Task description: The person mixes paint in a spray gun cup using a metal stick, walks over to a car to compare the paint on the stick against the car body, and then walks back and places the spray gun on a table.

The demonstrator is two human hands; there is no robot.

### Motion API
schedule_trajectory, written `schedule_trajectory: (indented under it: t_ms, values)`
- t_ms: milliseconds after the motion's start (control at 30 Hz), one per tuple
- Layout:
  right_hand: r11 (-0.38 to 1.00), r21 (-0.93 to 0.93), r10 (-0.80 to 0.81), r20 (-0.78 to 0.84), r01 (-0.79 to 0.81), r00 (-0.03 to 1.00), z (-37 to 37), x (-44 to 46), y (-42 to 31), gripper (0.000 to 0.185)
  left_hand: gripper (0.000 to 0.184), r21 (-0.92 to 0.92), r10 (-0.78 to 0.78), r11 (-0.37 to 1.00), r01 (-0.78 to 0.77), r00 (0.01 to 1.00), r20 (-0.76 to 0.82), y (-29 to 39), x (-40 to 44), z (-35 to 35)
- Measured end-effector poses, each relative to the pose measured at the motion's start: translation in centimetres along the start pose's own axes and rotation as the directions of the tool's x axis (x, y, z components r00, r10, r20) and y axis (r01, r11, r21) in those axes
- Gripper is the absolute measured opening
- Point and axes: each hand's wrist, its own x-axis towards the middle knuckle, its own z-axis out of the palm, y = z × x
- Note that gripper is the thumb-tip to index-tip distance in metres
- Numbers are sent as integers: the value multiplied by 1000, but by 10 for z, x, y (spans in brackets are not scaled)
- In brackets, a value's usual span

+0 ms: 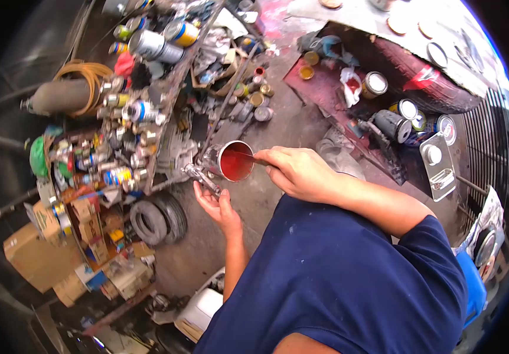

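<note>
A metal cup [237,161] of red paint tilts toward me, joined to what looks like a paint spray gun [202,177]. My left hand [219,211] is closed around the gun's lower part, palm side partly showing. From the right, my right hand [299,170] reaches to the cup's rim, its fingers pinching a thin stirring stick [245,154] that dips into the paint. The tip of the stick is under the paint's surface.
Shelves of cans and bottles [142,110] crowd the left. Two tires [159,218] and cardboard boxes [45,253] lie below. Paint cans [375,84] stand on a red-stained board [319,88] at right, beside a clear plastic container [437,165].
</note>
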Motion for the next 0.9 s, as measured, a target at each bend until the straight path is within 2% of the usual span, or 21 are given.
schedule_trajectory:
  t_ms: [67,167,200,300,367,433,533,633,733,833,900]
  values:
    - [996,91,-11,51,7,999,25,-7,-8,32,72,28,-29,999,31,997,-73,3,-21,-28]
    - [990,117,-78,33,74,996,57,-18,-17,28,71,72,-38,996,50,988,-151,-7,-50,-71]
    - [995,97,-8,81,0,997,67,-21,-21,32,71,88,-66,993,83,982,-177,-2,-60,-80]
    - [987,156,-65,178,37,982,96,-39,-26,31,71,97,-93,988,121,962,-258,-13,-87,-109]
    - [986,166,-57,170,28,984,108,-45,-33,29,70,121,-97,983,137,953,-287,-17,-101,-123]
    - [993,115,-43,171,23,984,116,-45,-37,28,69,115,-104,982,147,943,-316,-18,-111,-132]
    - [982,181,-108,273,59,956,124,-46,-43,28,68,88,-117,984,156,930,-348,-16,-122,-140]
    - [981,147,-153,205,124,967,130,-39,-49,27,68,85,-114,984,155,924,-366,-17,-128,-146]
    - [975,161,-190,259,152,947,138,-36,-52,26,70,49,-126,987,155,918,-375,-12,-128,-147]
    - [974,152,-195,206,165,959,136,-32,-61,25,74,40,-157,982,185,914,-373,-7,-127,-149]
    - [976,141,-200,246,169,949,137,-29,-60,25,74,45,-140,985,169,917,-373,-7,-126,-152]
